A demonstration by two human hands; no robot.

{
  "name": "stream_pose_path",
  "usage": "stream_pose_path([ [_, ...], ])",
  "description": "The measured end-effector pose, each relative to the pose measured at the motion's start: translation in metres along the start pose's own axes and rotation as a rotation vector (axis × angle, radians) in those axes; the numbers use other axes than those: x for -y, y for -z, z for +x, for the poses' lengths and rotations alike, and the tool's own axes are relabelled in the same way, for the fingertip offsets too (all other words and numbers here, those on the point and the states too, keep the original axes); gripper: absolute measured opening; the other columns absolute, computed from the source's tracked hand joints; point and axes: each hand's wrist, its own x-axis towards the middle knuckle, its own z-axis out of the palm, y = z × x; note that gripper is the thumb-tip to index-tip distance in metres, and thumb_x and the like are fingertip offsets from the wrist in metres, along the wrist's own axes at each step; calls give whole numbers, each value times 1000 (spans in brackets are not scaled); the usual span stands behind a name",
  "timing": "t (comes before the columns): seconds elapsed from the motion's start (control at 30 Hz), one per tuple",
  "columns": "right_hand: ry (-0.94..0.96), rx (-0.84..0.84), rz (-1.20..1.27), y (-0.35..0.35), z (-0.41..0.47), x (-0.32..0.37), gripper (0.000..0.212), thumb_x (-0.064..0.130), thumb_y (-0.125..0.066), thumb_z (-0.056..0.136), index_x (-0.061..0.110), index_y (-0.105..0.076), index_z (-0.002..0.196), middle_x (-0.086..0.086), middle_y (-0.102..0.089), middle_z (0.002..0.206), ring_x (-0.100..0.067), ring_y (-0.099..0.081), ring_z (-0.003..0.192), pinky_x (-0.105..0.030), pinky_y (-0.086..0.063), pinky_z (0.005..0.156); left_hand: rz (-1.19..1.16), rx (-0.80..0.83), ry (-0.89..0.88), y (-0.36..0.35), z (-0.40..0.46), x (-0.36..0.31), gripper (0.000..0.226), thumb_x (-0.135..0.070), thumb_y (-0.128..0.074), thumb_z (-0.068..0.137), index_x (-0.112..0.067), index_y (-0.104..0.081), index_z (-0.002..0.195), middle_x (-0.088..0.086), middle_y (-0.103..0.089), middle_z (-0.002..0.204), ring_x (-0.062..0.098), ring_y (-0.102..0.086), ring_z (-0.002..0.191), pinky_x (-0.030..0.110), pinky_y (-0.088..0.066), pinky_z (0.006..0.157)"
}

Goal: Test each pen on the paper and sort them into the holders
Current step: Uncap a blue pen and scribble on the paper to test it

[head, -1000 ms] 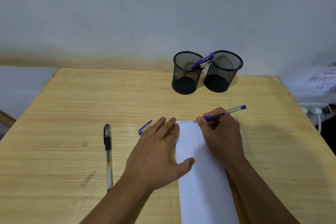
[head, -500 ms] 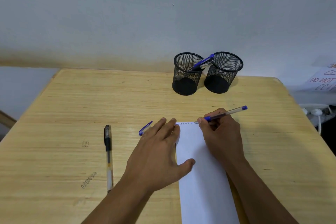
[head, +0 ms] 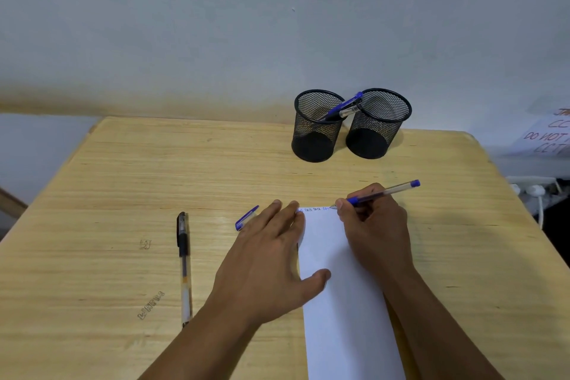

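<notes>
I saw right hand (head: 374,233) gripped blue pen (head: 384,192), tip at top edge of paper (head: 342,302). Left hand (head: 268,259) lay flat, fingers straight, pinning paper's left edge.

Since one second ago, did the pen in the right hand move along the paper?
Yes. The blue pen in the right hand moved slightly rightward along the paper's top edge, toward its right corner.

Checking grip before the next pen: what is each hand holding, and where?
Right hand pinches the blue pen near its tip. Left hand holds nothing, pressing the paper.
</notes>
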Motion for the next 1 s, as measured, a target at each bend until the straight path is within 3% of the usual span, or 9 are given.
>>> stream_pose_path([
  [0.67,30,6,16,2,-1,2,13,21,-70,88,14,-59,87,9,-63,65,-5,-61,61,-10,-40,58,-7,-21,-13,-1,-1,2,93,-77,-43,75,-28,-29,152,-14,-14,164,7,1,151,32,-16,121],
  [0.83,-74,-14,90,6,0,3,13,23,-68,89,14,-61,87,12,-65,67,-4,-62,64,-12,-39,57,-12,-31,-17,-2,-1,1,93,-77,-45,75,-27,-30,152,-14,-15,164,7,-1,151,31,-15,121],
  [1.0,-126,-40,231,12,1,3,13,22,-69,89,13,-62,83,6,-72,68,-8,-68,67,-21,-50,62,-44,-40,2,-3,-2,2,94,-78,-47,72,-29,-32,150,-17,-16,163,4,-2,150,30,-17,121],
])
